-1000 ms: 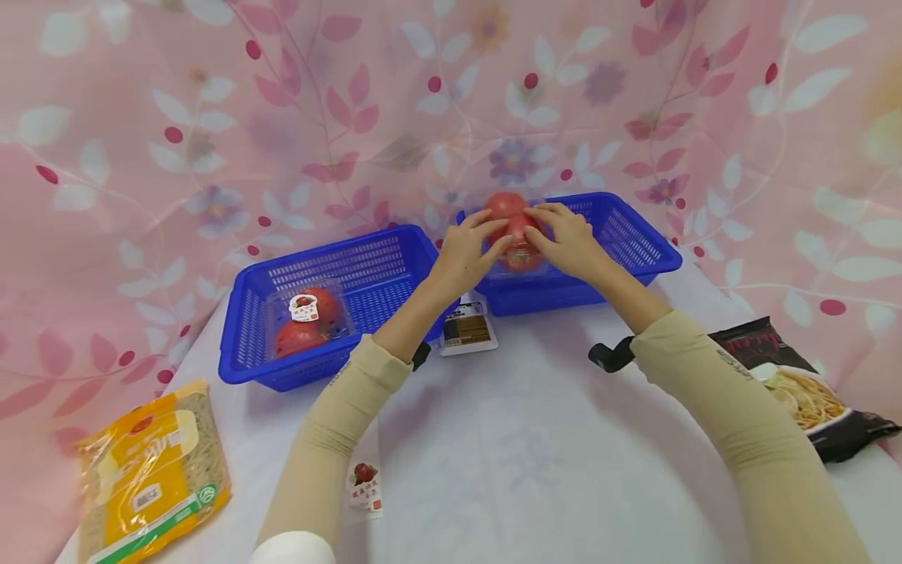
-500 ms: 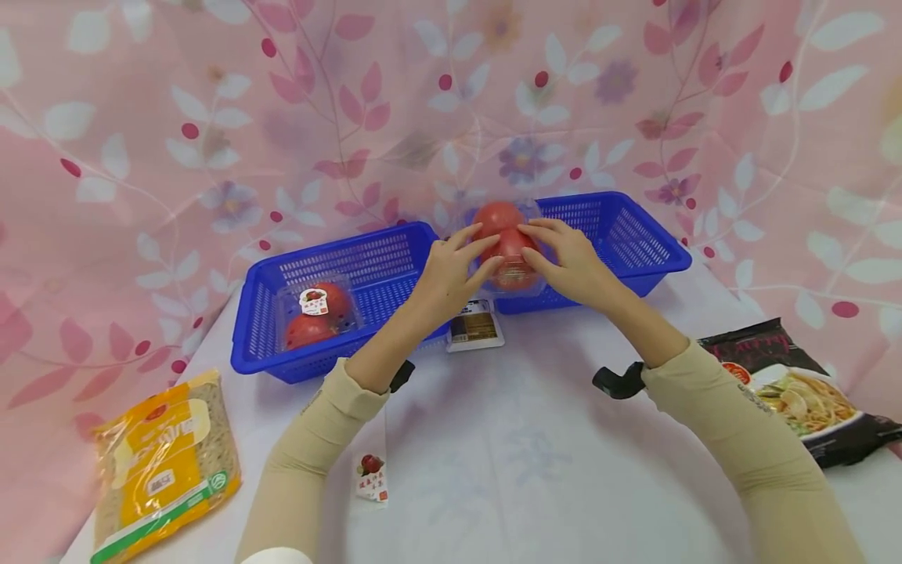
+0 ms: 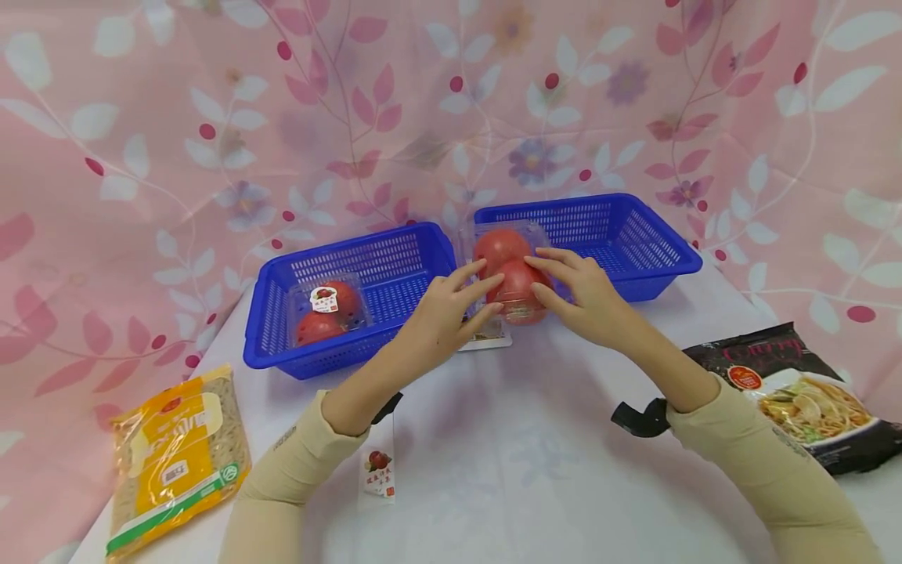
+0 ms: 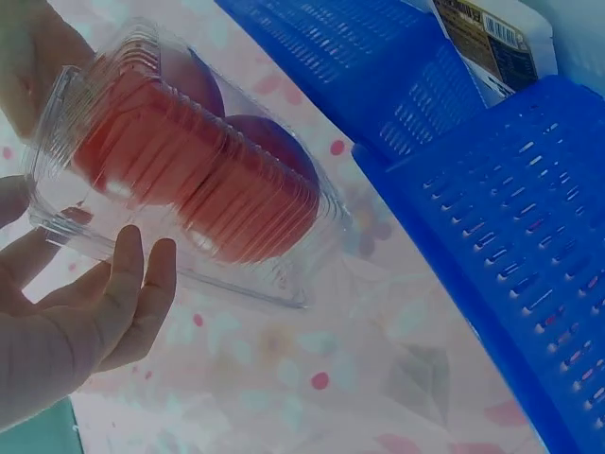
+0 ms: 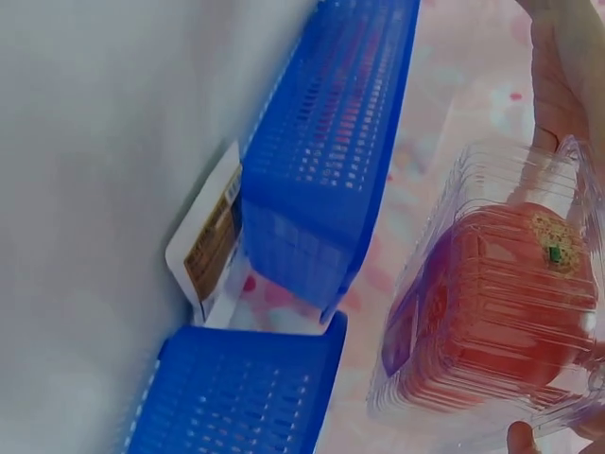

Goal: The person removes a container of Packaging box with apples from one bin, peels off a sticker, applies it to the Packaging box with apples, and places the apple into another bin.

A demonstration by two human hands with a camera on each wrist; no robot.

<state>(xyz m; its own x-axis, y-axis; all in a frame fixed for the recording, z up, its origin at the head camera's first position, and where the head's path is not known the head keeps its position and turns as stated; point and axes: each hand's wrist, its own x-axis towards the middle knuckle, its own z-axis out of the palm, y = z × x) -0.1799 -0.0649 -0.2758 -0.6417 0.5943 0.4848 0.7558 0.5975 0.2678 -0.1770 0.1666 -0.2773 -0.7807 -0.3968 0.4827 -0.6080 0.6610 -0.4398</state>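
Both hands grip a clear plastic clamshell box (image 3: 520,304) with two round red fruits inside, raised in front of the right blue basket (image 3: 644,283). My left hand (image 3: 438,315) holds its left side and my right hand (image 3: 590,296) its right side, fingers bent at the edges. In the left wrist view the ribbed wall of the box (image 4: 227,189) shows. A pale, speckled patch marks one fruit (image 5: 520,293) in the right wrist view. A similar box (image 3: 331,317), bearing a round white label (image 3: 324,299), lies in the left blue basket (image 3: 296,365).
A flat brown-and-white package (image 3: 489,342) lies between the baskets, partly hidden. A label strip (image 3: 379,474) with a fruit picture lies on the white cloth (image 3: 528,470). A yellow bag (image 3: 179,462) is at left, a black noodle bag (image 3: 803,399) at right.
Both hands have brought the box of red fruits out of the right basket, toward me and lower in view. The head view has shifted slightly left.
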